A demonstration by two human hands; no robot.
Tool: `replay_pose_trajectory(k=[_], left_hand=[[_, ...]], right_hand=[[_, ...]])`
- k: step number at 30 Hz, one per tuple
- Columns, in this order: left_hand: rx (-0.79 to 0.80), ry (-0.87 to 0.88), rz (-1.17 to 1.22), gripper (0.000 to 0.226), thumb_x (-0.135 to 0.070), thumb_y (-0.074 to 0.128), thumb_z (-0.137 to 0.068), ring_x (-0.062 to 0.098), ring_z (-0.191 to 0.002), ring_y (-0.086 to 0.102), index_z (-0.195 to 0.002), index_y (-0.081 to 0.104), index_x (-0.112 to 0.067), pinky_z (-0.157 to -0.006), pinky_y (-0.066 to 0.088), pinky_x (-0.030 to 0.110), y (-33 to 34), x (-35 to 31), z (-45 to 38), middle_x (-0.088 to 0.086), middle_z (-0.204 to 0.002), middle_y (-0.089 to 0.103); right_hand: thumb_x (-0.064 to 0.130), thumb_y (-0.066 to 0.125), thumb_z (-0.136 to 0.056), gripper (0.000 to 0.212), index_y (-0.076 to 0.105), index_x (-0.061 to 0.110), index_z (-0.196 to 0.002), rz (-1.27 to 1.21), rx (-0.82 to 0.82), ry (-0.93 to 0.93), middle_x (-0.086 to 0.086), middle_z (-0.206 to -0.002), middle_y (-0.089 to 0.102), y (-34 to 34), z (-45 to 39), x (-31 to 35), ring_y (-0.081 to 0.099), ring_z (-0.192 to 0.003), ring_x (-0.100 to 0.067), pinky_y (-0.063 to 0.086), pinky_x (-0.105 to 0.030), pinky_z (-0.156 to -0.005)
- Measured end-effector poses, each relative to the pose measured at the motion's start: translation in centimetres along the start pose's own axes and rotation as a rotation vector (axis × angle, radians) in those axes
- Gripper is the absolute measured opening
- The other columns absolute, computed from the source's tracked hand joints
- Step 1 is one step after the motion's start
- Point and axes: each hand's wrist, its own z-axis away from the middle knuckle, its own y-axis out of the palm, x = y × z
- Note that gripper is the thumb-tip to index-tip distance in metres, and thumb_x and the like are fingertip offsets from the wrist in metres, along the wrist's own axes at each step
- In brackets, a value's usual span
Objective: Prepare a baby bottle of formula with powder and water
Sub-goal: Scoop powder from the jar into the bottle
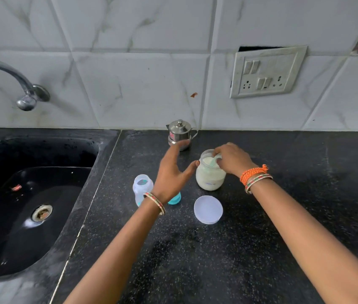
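head view: my right hand point(231, 159) pinched a pale green plastic scoop point(214, 161) inside the open clear glass jar of white powder point(211, 174) on the black speckled desk point(261, 227); my left hand point(172, 172) was spread, thumb touching the jar; the clear plastic baby bottle point(141, 187) stood just left.

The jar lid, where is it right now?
In the head view the jar lid lies flat on the black counter, just in front of the powder jar and right of the baby bottle.
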Motion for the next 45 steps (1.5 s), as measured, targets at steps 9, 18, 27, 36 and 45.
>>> replay_pose_trajectory(k=[9,18,27,36,45], left_hand=[[0.175,-0.282,-0.016,0.078,-0.022,0.072,-0.081,0.022,-0.135,0.035,-0.144,0.028,-0.008,-0.111,0.029,0.03,5.5,3.2,-2.2,0.008,-0.149,0.034],[0.173,-0.286,0.013,0.062,-0.018,0.073,-0.079,0.019,-0.119,0.052,-0.133,0.044,-0.015,-0.1,0.041,0.031,7.2,4.1,-1.6,0.005,-0.132,0.056],[0.179,-0.303,-0.036,0.068,-0.017,0.074,-0.078,0.023,-0.125,0.05,-0.137,0.04,-0.011,-0.106,0.04,0.041,7.0,4.6,-1.4,0.008,-0.136,0.053],[0.166,-0.307,-0.039,0.068,-0.015,0.075,-0.077,0.021,-0.125,0.049,-0.137,0.041,-0.01,-0.105,0.039,0.032,7.1,4.9,-1.4,0.007,-0.137,0.052],[0.165,-0.311,-0.019,0.064,-0.016,0.074,-0.078,0.019,-0.122,0.05,-0.134,0.042,-0.012,-0.096,0.038,0.024,7.2,4.8,-1.0,0.006,-0.135,0.054]], right_hand=[[0.013,0.059,-0.088,0.011,0.066,0.012,-0.096,0.002,-0.277,-0.045,-0.008,-0.103,0.059,-1.3,1.1,-0.3,0.059,-0.093,-0.027,0.047,-0.035,-0.07],[0.021,0.058,-0.089,0.017,0.07,0.012,-0.097,-0.066,-0.428,-0.074,-0.004,-0.096,0.065,0.2,1.9,-1.2,0.062,-0.085,-0.021,0.048,-0.03,-0.069],[0.01,0.066,-0.082,0.013,0.075,0.014,-0.092,0.187,-0.513,-0.265,-0.004,-0.08,0.062,1.6,3.2,-1.9,0.057,-0.074,-0.024,0.039,-0.037,-0.067],[0.014,0.057,-0.089,0.016,0.069,0.004,-0.088,-0.103,-0.525,-0.134,-0.009,-0.081,0.061,1.9,3.3,-2.1,0.058,-0.069,-0.024,0.046,-0.031,-0.057],[0.016,0.053,-0.088,0.02,0.068,0.005,-0.082,-0.145,-0.421,-0.047,-0.013,-0.082,0.069,1.4,1.8,-0.8,0.065,-0.073,-0.028,0.055,-0.037,-0.062]])
